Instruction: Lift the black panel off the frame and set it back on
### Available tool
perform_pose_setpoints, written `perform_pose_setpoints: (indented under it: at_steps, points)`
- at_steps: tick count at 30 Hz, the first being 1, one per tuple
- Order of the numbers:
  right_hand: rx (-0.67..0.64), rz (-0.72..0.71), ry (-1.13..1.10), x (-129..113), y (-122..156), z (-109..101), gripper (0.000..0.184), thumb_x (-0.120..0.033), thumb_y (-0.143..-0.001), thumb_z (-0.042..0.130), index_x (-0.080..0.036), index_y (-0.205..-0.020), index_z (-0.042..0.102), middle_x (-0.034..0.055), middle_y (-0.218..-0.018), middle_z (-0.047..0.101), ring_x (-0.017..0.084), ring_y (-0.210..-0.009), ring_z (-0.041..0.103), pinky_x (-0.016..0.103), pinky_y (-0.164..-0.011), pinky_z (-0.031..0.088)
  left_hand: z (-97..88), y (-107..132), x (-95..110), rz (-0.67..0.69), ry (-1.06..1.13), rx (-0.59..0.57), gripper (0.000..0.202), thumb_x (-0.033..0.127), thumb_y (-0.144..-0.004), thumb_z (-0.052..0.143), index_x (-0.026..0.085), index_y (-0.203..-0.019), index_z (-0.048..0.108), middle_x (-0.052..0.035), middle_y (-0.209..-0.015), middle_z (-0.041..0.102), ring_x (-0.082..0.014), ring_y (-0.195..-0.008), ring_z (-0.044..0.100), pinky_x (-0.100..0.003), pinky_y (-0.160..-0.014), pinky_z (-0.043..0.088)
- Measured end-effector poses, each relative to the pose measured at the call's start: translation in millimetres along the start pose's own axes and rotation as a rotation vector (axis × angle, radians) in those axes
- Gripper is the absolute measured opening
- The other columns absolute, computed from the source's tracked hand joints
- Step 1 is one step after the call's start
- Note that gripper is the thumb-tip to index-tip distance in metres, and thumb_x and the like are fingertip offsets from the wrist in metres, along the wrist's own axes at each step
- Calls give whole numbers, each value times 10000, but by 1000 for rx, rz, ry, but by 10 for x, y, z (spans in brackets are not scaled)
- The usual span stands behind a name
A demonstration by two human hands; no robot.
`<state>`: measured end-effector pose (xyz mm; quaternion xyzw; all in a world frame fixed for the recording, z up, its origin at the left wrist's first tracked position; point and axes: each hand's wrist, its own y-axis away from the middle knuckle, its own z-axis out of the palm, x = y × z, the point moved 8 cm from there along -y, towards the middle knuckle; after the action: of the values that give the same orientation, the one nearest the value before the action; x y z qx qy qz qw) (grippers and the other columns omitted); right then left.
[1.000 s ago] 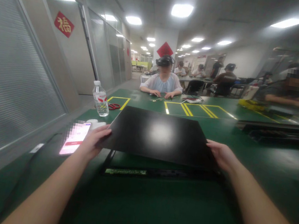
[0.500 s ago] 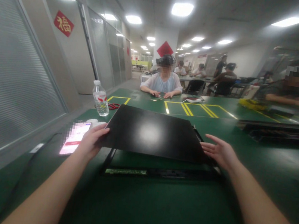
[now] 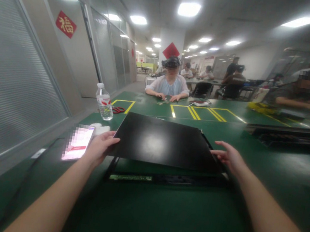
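Left hand (image 3: 100, 147) pinches glossy black rectangular panel (image 3: 162, 142); right hand (image 3: 232, 158) loosely spread (contact unclear): weak support, possible slip.

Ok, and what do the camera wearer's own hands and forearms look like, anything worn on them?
The left hand and right hand are ungloved, with no ring to be made out. The left forearm and right forearm are bare as far as they show: no sleeve, watch, cable or marking visible. Finer details are too blurred to tell.
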<state>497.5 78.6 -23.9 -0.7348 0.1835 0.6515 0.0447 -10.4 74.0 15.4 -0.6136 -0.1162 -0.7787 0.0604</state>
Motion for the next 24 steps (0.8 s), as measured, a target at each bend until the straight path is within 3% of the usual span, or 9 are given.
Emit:
perform_pose_setpoints:
  at_steps: [10,24]
  points:
    - [73,24,2,25,-27,-72,328,-474,-907,429,-233,-1090,554,90,-715,743,161,-489,445,241,-453,301,17,-42,-118,-51,-83,-77,396,31,-585,777,141,-943,648,-20,-710,754,-134,-537,677,-196,-489,518]
    - [95,33,12,-14,19,-63,282,-440,-926,434,-223,-1052,563,91,-685,734,142,-467,427,216,-441,290,33,-48,-149,-41,-94,-63,432,66,-527,772,139,-928,629,-10,-667,739,-150,-535,672,-220,-501,508]
